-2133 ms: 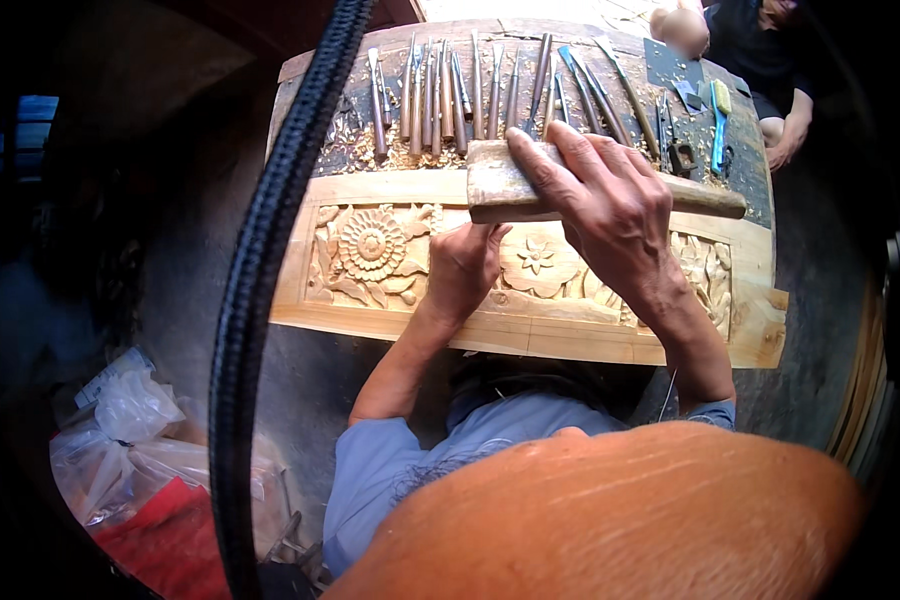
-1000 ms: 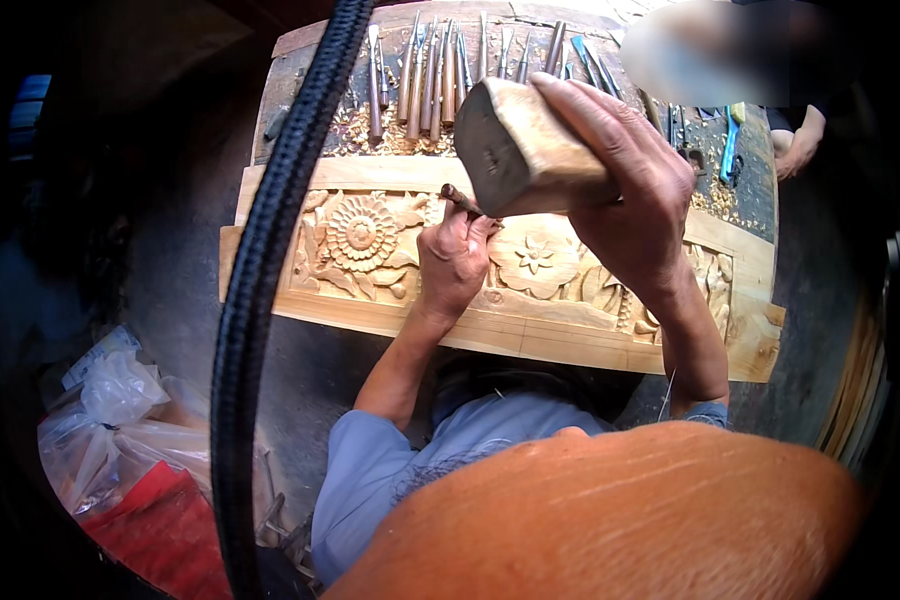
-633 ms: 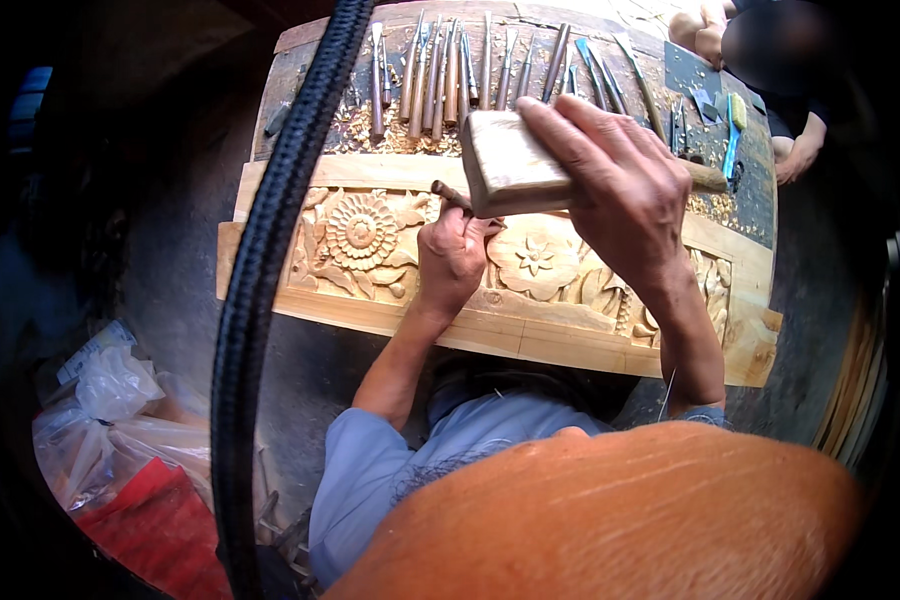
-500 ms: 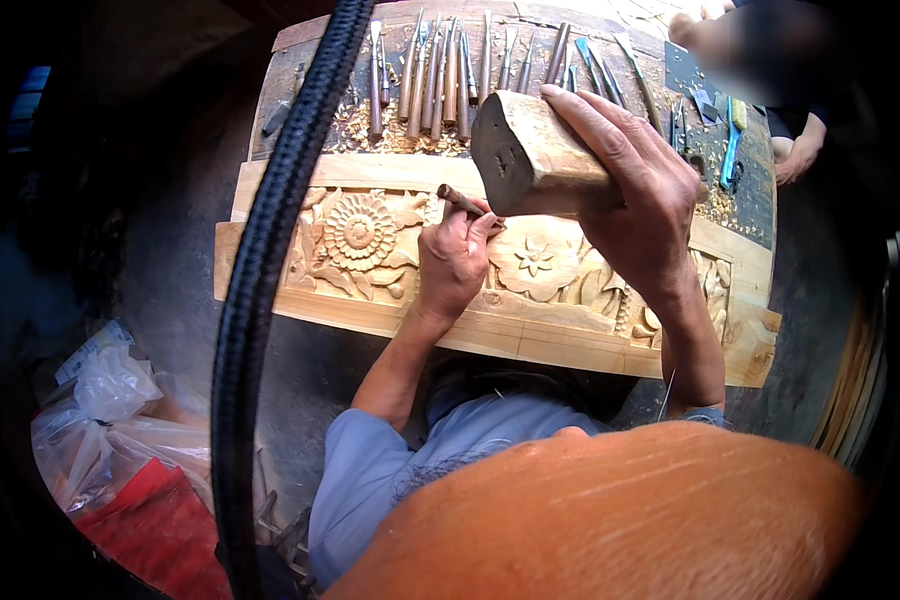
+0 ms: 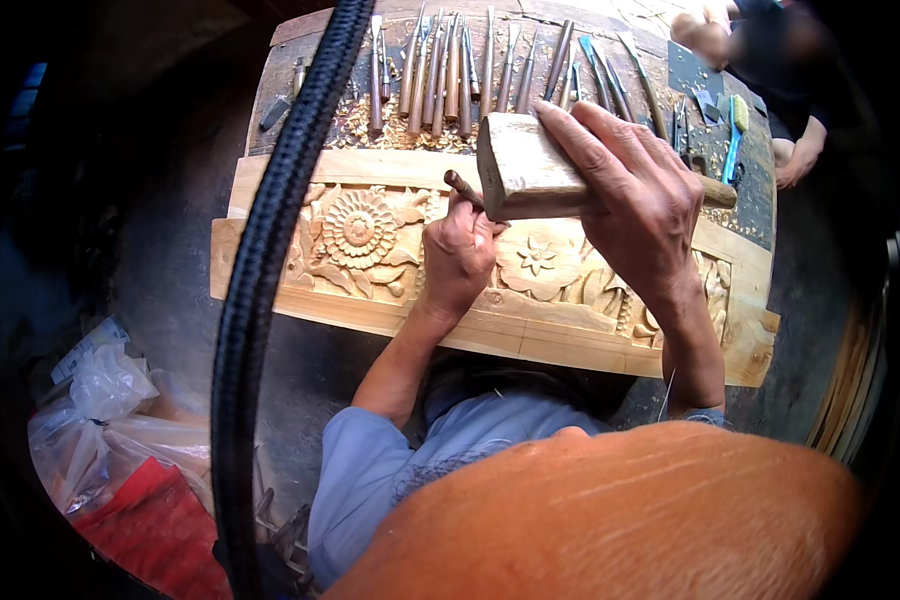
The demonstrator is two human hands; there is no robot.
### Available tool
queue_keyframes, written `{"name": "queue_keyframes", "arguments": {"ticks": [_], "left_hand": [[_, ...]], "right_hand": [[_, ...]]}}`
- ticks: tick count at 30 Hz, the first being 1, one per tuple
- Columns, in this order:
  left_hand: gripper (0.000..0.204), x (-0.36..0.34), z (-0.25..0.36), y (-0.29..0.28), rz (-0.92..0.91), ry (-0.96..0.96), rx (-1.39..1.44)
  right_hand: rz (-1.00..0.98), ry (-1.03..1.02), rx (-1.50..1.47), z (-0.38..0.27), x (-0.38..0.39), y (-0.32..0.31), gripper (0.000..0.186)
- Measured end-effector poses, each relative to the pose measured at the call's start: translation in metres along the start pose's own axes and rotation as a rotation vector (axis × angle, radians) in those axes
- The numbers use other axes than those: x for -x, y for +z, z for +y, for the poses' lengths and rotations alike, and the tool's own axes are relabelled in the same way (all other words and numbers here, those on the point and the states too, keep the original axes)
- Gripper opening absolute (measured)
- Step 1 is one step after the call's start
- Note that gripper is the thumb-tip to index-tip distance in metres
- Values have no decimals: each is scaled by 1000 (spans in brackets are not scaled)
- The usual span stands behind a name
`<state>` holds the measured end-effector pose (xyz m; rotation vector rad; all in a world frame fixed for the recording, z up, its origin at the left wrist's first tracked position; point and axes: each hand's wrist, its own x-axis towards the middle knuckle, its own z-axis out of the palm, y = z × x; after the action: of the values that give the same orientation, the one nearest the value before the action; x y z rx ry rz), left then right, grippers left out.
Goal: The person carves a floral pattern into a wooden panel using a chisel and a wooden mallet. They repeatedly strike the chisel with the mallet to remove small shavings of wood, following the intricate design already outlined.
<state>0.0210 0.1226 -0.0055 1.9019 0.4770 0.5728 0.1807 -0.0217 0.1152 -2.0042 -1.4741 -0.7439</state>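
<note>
My left hand (image 5: 457,258) is closed around a wood carving chisel (image 5: 461,186), its handle end sticking up past the fingers; its cutting tip is hidden by the hand. My right hand (image 5: 642,190) grips a block-shaped wooden mallet (image 5: 532,155), fingers along the top of the head, its short handle poking out to the right. The mallet head is close beside the chisel's handle end; I cannot tell whether they touch. Beneath both hands lies a pale carved wooden panel (image 5: 410,325), with a large round flower relief (image 5: 360,230) left and a smaller star-shaped flower (image 5: 536,256) beside my left hand.
Several carving chisels (image 5: 434,80) lie in a row behind the panel, among wood shavings (image 5: 400,135). A blue brush (image 5: 736,140) lies at the right. Another person's hand (image 5: 800,160) is by the far right corner. A black braided cable (image 5: 255,270) crosses the left of the view.
The mallet has turned, its end face showing less and its handle now visible at the right. My left hand and the chisel have shifted slightly right.
</note>
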Motion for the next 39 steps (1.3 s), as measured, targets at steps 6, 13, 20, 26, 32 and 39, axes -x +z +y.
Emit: {"name": "queue_keyframes", "arguments": {"ticks": [6,13,20,26,32,39], "left_hand": [[13,-1,-1,2,12,-53,124],[12,-1,2,2,4,76,74],[35,0,0,10,-26,430,-370],[9,8,2,-26,217,-96,340],[16,29,-6,-53,169,-325,601],[16,33,-7,-52,173,-374,635]], "right_hand": [[57,40,-80,1,-3,-6,64],[119,58,-133,3,-6,-10,62],[-124,-21,128,0,12,6,49],[-202,164,218,-3,54,-22,59],[-541,557,-191,-42,133,-42,74],[-577,531,-154,-62,146,-29,87]]}}
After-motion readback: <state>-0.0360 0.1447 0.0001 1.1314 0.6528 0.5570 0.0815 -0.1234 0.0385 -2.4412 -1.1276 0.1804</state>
